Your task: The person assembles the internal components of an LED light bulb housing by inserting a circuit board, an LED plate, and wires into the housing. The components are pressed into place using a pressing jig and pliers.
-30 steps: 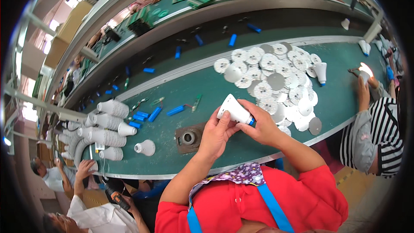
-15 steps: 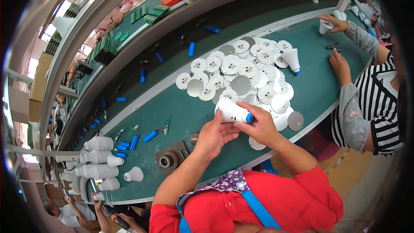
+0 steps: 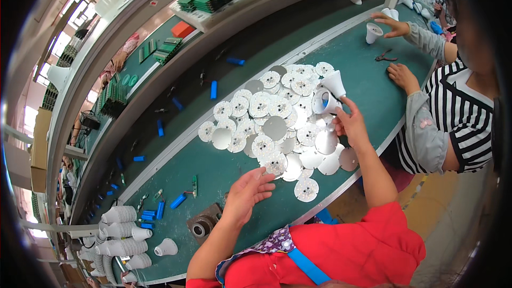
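Observation:
My right hand [image 3: 352, 125] has its thumb and fingers at the right side of a white cone-shaped lamp housing [image 3: 318, 96]. The housing tilts over the pile, its wide mouth showing something blue inside. Right behind it, a second white lamp housing [image 3: 333, 82] leans on the discs. My left hand [image 3: 248, 194] is open and holds nothing, fingers spread just in front of the pile. Round white LED discs [image 3: 279, 105] lie heaped in the middle of the green table, some with their plain grey side up. One LED disc [image 3: 306, 189] lies apart at the near edge.
A metal fixture [image 3: 204, 224] stands beside my left forearm. Stacked white housings [image 3: 121, 247] and blue cylindrical cells [image 3: 160, 210] are to the left. Behind the table runs a dark conveyor [image 3: 192, 82] with scattered blue cells. At right, a co-worker's hand [image 3: 392, 24] is near a white cup; pliers [image 3: 383, 56] lie nearby.
My right hand has carried the lamp housing away from my left hand, to the far right of the pile. My left hand has let go and opened. The co-worker's hand has opened beside the cup.

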A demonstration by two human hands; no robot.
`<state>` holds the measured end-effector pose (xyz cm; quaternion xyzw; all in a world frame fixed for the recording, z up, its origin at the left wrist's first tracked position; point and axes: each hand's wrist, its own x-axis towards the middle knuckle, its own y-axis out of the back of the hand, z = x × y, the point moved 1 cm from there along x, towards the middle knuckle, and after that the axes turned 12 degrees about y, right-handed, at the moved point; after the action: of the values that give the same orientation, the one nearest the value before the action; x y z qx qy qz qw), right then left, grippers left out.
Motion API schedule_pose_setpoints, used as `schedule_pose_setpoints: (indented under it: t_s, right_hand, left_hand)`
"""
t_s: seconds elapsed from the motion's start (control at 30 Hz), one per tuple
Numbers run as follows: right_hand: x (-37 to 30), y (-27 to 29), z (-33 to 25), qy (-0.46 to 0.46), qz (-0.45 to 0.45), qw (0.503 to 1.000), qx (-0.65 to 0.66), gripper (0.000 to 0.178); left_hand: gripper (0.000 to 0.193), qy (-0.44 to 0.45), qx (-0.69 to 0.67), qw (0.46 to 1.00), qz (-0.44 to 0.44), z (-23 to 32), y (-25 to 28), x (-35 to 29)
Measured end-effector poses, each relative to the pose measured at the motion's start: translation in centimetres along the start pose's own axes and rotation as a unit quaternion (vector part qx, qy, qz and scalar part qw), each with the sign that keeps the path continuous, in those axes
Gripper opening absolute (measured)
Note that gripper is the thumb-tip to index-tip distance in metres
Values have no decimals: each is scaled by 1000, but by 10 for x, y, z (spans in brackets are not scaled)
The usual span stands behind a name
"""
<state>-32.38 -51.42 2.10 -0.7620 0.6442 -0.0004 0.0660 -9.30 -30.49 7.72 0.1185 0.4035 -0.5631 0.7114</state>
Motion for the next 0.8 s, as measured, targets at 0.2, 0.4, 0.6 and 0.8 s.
schedule_pose_setpoints:
  t_s: [0.2, 0.4, 0.6, 0.8]
  right_hand:
    - [3, 3, 6, 95, 33, 991, -83, 52]
    - [22, -78, -37, 324, -88, 916, -221, 40]
    - [141, -214, -21, 431, -193, 784, -403, 34]
    - [235, -309, 49, 437, -106, 692, -564, 38]
  left_hand:
    - [39, -4, 7, 1000, 2, -1, 11, -10]
    - [35, -42, 21, 999, 15, 0, 30, -25]
    - [39, -59, 63, 996, 35, 7, 35, -36]
    - [37, -62, 20, 993, 103, 3, 58, -56]
